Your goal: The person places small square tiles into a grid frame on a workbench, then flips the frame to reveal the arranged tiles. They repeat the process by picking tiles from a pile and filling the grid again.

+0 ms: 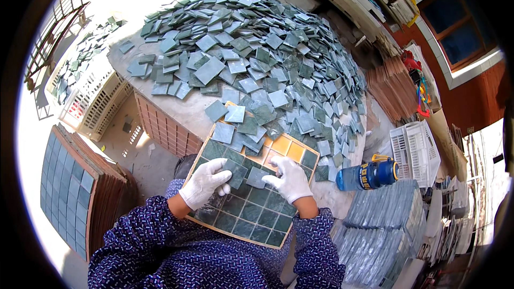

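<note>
My left hand [206, 183], in a white glove, pinches a dark green square stone tile [234, 174] between thumb and fingers. Facing it, my gloved right hand [292, 181] has its fingers curled, with the thumb at the edge of a smaller-looking, lighter tile [257, 177]. Both hands are over a wooden-edged grid tray [285, 240] tilted on my lap. Rows of green tiles fill the tray's near part and sides, while yellow cells [288, 149] show at its far part. Several loose tiles [235, 131] lie over its far left corner.
A large heap of tiles [241, 43] covers the table ahead. At right are a blue water bottle [367, 175], a white crate [415, 147] and stacked plastic-wrapped slabs [377, 230]. To the left stand stacked filled trays [69, 187] and a crate of tiles [93, 104].
</note>
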`<control>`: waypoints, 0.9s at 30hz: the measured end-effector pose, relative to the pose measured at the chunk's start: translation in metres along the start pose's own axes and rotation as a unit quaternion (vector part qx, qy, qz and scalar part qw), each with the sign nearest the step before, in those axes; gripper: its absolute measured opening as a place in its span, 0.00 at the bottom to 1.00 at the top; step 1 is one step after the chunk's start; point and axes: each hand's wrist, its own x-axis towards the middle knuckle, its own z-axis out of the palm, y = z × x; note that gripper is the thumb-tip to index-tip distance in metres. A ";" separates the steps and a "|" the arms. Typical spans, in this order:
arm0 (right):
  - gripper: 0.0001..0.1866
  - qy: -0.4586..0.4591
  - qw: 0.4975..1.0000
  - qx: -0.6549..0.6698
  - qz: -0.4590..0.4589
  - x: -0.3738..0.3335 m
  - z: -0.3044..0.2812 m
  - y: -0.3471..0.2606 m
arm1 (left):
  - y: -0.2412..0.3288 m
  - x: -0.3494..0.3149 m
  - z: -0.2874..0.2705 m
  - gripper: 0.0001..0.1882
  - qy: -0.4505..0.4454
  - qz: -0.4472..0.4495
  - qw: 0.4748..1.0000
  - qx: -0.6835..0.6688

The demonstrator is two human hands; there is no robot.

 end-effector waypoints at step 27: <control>0.20 0.175 0.976 0.120 0.041 -0.025 0.015 0.007 | 0.222 0.004 -0.274 0.30 0.260 0.307 0.894 -0.197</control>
